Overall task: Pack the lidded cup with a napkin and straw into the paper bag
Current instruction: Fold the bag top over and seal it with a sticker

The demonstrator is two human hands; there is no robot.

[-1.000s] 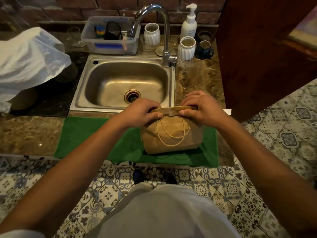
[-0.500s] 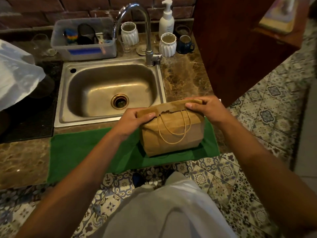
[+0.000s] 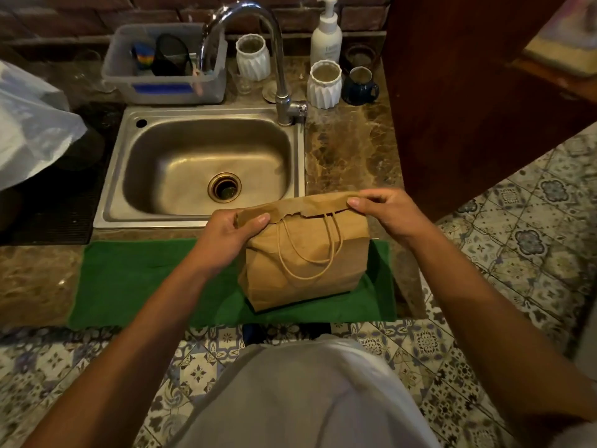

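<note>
A brown paper bag (image 3: 307, 253) stands on a green mat (image 3: 135, 279) at the counter's front edge. Its top is folded over toward me, and its two twine handles hang down the front face. My left hand (image 3: 232, 231) pinches the left end of the folded top. At the right end, my right hand (image 3: 384, 215) pinches the same fold. The cup, napkin and straw are not visible; the closed bag hides whatever is inside.
A steel sink (image 3: 113, 195) with a tall faucet (image 3: 277, 59) lies behind the bag. Two white ribbed pots (image 3: 324, 84), a dark mug (image 3: 360, 85), a soap pump bottle (image 3: 326, 37) and a plastic tub (image 3: 161, 88) line the back. A white plastic bag (image 3: 29, 130) sits left. A wooden cabinet (image 3: 468, 92) stands right.
Both hands slid apart along the folded top to its two ends, and the fold now lies flatter. The camera view shifted, so the bag appears lower and further right.
</note>
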